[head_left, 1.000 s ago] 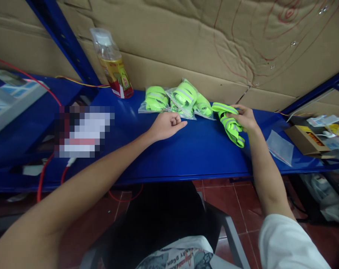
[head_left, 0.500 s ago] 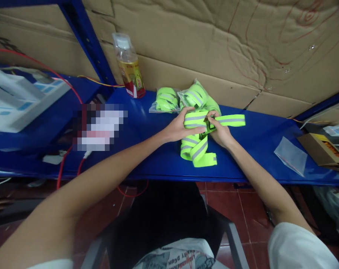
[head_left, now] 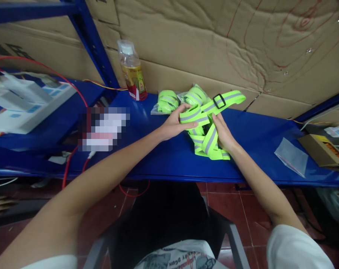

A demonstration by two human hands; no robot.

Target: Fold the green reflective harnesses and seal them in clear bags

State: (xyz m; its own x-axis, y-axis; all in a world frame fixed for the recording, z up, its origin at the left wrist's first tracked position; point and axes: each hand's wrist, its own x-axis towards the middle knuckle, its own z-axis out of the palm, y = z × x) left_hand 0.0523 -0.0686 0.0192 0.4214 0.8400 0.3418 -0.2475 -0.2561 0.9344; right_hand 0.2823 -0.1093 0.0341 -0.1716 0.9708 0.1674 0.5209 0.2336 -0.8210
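Observation:
A neon yellow-green reflective strap with a grey stripe hangs in loose loops between my hands, low over the blue table. My left hand grips its folded layers from the left, thumb in front and fingers behind. At the right side, my right hand has its fingers closed against the strap; part of its grip is hidden. A black slide buckle sits on a loop that sticks out to the upper right. Just behind lie two clear bags, a left bag and a right bag, each with a similar coiled strap.
A bottle with red liquid stands against the cardboard wall. A flat clear zip bag lies on the blue table, near an open cardboard box. To the left are a blurred-out object, a red cable and a white power strip.
The strap's free loop has swung from pointing right to up and right, exposing the buckle. My right hand has moved slightly right and down from the buckle; the lower loops shifted right.

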